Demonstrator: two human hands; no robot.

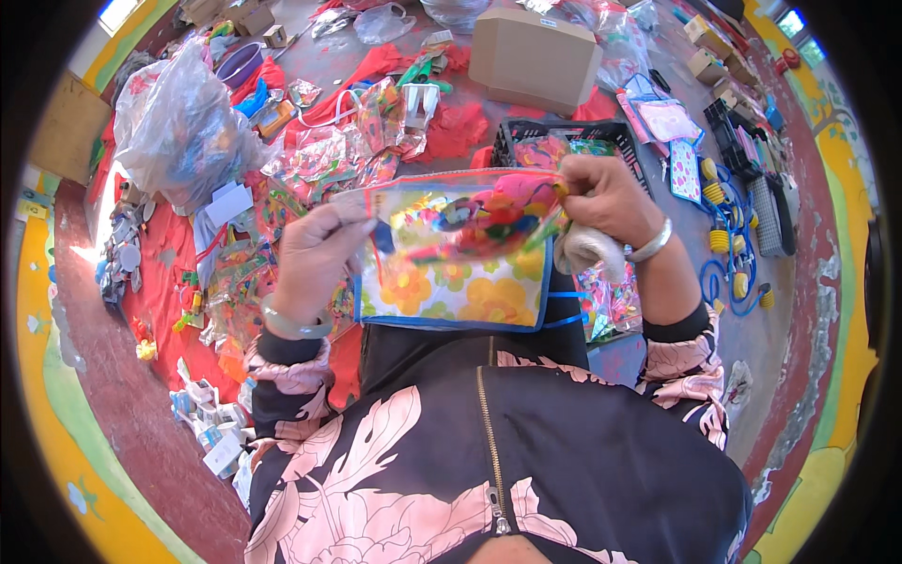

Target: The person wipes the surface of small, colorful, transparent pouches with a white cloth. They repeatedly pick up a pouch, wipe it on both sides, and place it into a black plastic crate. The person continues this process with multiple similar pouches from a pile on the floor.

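Person seated, black jacket with pink leaf print [395, 498], brass zip down the front. Both hands work at chest height, just above the lap. Left hand [324, 242] pinches the upper left corner of a clear pouch [460, 218] between thumb and fingers; right hand [609, 199] has its fingers curled tight on the upper right corner. The pouch hangs stretched between them, a pinkish-red edge along its top, bright pink, red, blue and yellow pieces inside, too blurred to sort. Directly below it, over the dark-trousered thighs, lies a flower-print cloth [442, 299] with blue edging. A white wad of fabric [594, 254], perhaps a rolled glove, sits under the right hand, beside a pale bangle [652, 242]. Beyond the knees: a black plastic crate [507, 136] with colourful packets in it, and a cardboard box [536, 61] behind. To the person's left, red sheeting [155, 324] under loose packets, and a bulging translucent bag [178, 127]. To the right, blue rope [711, 278] with yellow ribbed pieces.
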